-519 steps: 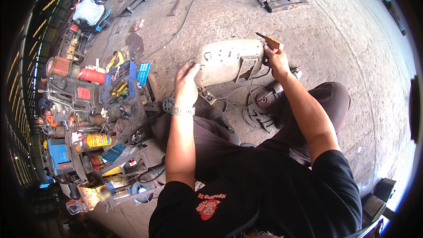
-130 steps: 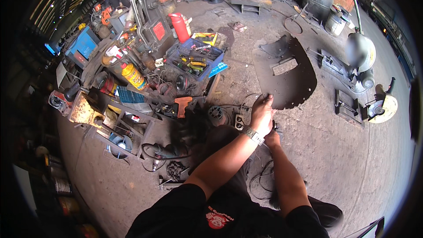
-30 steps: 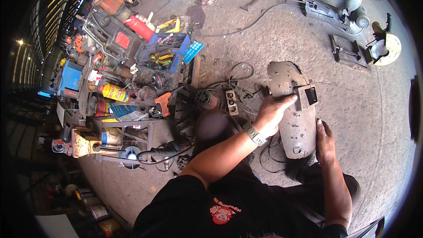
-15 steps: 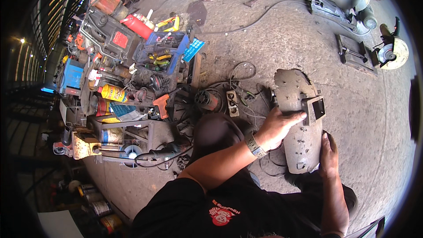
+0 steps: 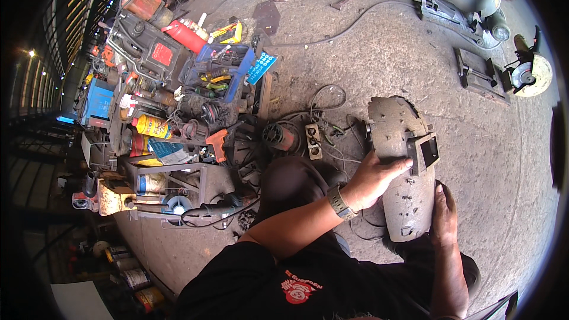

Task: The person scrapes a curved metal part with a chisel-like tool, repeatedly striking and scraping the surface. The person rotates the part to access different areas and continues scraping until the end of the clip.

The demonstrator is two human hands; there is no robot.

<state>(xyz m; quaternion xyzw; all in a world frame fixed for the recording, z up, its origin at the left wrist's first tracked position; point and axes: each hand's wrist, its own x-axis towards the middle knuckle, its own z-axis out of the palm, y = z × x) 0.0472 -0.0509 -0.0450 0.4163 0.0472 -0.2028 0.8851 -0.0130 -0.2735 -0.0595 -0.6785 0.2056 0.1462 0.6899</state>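
On the concrete floor of a workshop, a person crouches over a welding mask [image 5: 401,172], a long grey shield lying face up just ahead of the knees. Its surface is dull, speckled and scuffed, curved like a shallow shell, with a boxy dark window frame [image 5: 424,153] standing out near the middle. The left hand [image 5: 372,180] lies flat across the mask, fingers spread and reaching to the window frame, pressing rather than gripping. The right hand [image 5: 443,218] rests open along the mask's right edge, fingers straight, steadying it; neither hand is closed around anything. A metal watch [image 5: 338,201] sits on the left wrist.

It looks like the mask is being positioned or checked, and any next move would seem to call for a firm grasp on the rim.

To the left, well apart from the mask, tools crowd the floor: a blue crate [image 5: 220,72] of hand tools, a red cylinder [image 5: 185,35], an orange-handled drill [image 5: 217,143], a white socket strip [image 5: 313,140] amid tangled black cables. An angle grinder [image 5: 529,71] lies far right.
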